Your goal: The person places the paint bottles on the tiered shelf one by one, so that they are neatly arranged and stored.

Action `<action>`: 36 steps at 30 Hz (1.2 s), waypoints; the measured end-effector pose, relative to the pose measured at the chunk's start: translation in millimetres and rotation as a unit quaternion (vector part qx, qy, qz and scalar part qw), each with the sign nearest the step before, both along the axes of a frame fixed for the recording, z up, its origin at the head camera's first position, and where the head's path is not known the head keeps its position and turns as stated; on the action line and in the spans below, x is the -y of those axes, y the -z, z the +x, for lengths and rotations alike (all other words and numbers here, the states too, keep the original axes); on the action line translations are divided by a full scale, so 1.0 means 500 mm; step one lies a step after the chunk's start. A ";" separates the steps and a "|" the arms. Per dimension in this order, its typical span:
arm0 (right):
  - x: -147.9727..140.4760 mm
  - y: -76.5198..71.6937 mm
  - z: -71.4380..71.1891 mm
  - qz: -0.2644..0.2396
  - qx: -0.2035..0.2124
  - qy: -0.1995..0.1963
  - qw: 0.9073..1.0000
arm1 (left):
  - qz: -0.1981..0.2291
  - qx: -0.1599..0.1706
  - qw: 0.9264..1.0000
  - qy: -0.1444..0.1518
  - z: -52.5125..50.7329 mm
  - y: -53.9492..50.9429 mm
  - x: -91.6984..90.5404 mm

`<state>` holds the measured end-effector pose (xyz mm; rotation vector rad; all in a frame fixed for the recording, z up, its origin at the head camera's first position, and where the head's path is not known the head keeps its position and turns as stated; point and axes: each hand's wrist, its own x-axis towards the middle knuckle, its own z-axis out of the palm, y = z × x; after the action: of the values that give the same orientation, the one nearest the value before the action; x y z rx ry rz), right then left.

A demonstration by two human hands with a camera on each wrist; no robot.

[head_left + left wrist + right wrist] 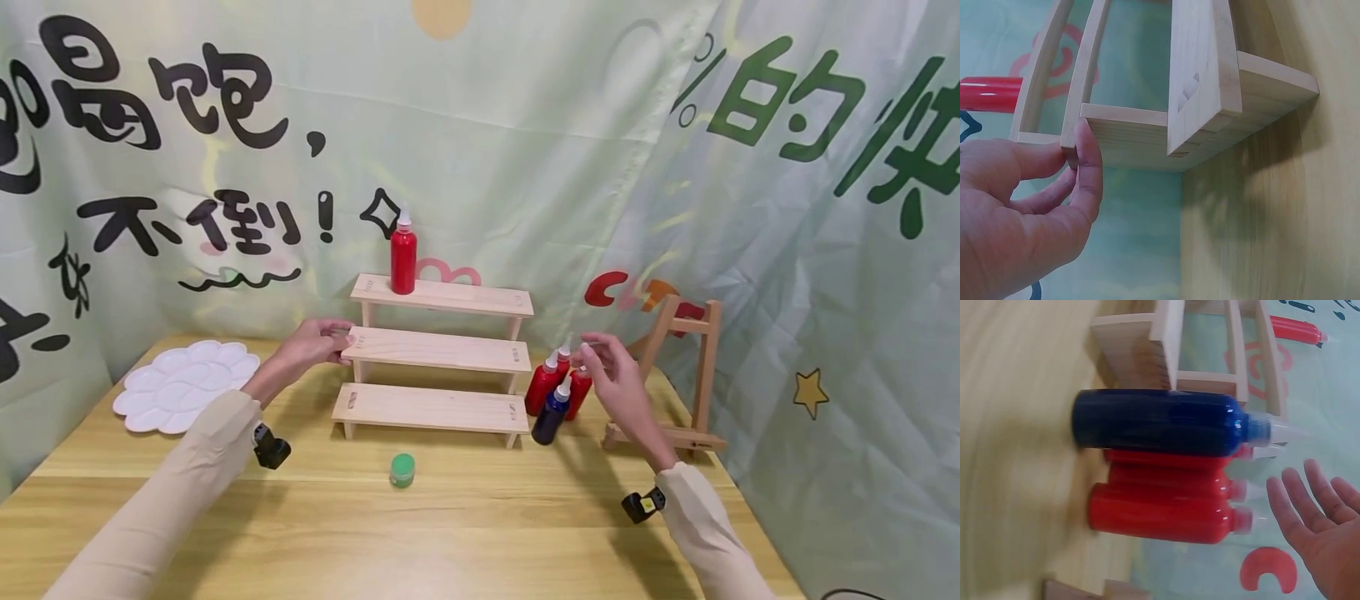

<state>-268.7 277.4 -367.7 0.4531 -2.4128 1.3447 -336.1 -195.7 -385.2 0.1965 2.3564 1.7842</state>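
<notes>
A three-tier wooden rack (438, 348) stands on the table. My left hand (313, 343) pinches the left end of its middle shelf; in the left wrist view the thumb and fingers of the left hand (1035, 206) close round the shelf corner (1072, 134). On the top shelf stands a red bottle (403, 260). To the rack's right stand a blue bottle (551, 417) and several red bottles (542, 387). My right hand (618, 387) is just above and beside them; in the right wrist view its fingers (1297, 500) are extended, apart from the bottle tips, holding nothing.
A white scalloped palette (183, 385) lies at the table's left. A small green-lidded jar (402, 470) sits before the rack. At the right stands a wooden easel (701, 375). A printed cloth (480, 150) hangs behind the table.
</notes>
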 end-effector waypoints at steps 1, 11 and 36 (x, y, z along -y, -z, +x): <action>0.000 0.006 0.001 -0.010 -0.004 -0.003 1.000 | -0.002 -0.001 1.000 0.000 0.000 0.000 0.001; -0.001 0.041 0.017 0.028 0.060 -0.029 0.997 | 0.012 -0.012 1.000 0.008 0.004 0.003 0.003; 0.037 0.143 0.055 -0.049 0.133 0.061 0.988 | 0.017 -0.006 1.000 0.005 0.003 0.005 -0.003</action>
<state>-241.2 258.7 -439.1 0.1027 -2.5201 1.5435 -334.8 -194.1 -387.5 0.2241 2.3313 1.8236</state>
